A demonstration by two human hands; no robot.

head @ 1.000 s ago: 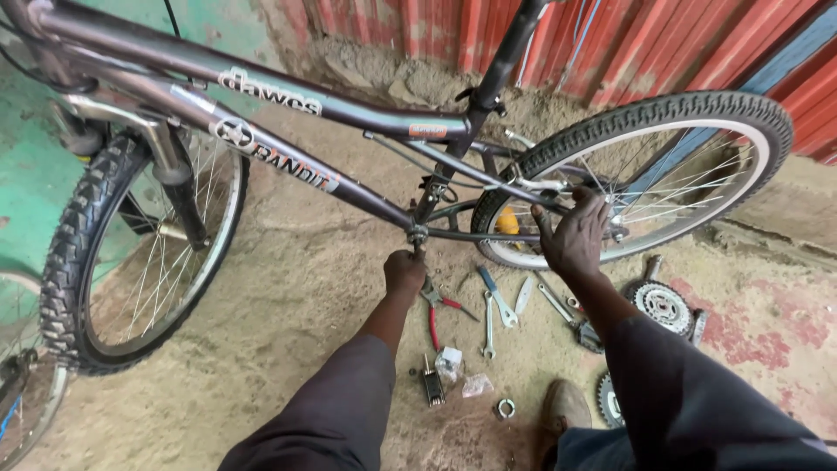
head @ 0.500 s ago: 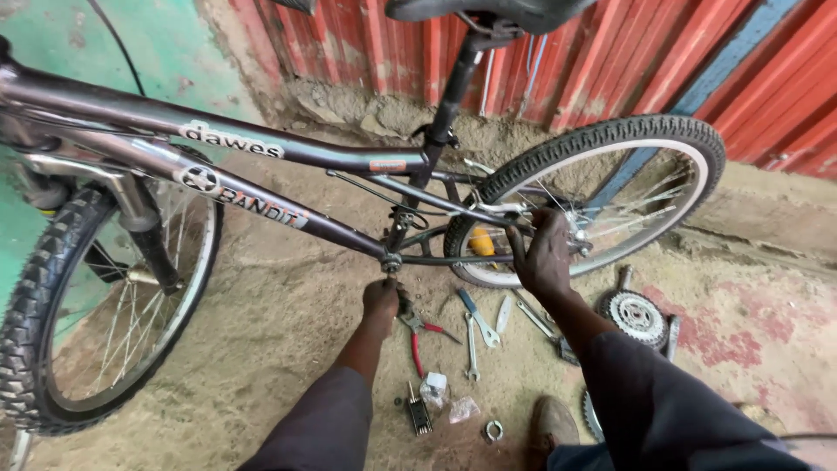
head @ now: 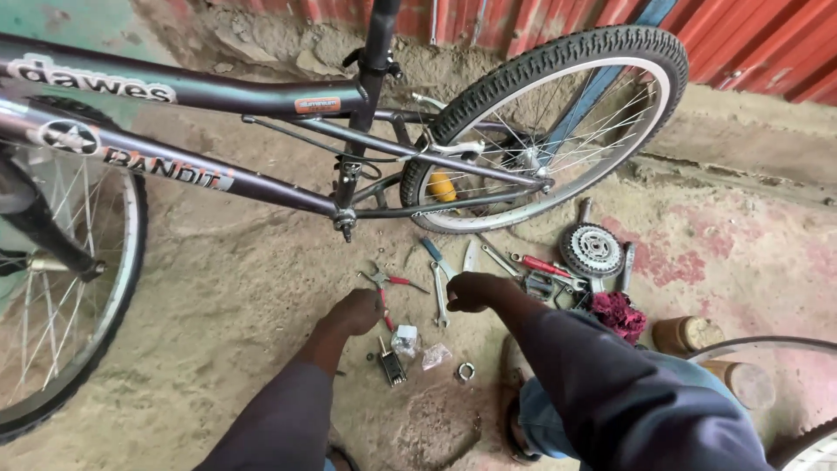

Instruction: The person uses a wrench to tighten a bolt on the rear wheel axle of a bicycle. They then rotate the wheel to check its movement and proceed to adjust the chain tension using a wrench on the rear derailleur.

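Left hand [head: 356, 311] hovers loosely curled over red-handled pliers [head: 386, 281]; right hand [head: 471, 290] hangs half-closed beside a spanner [head: 438, 295] (whether either grips anything, I cannot tell). Bare sand lies open leftward; beyond, the bicycle frame [head: 261, 185] and rear wheel [head: 558, 122].

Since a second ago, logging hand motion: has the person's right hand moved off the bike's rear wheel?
Yes. The right hand came down from the black-tyred rear wheel to the tools on the sandy ground.

One bicycle [head: 261, 174], two hands [head: 357, 311].
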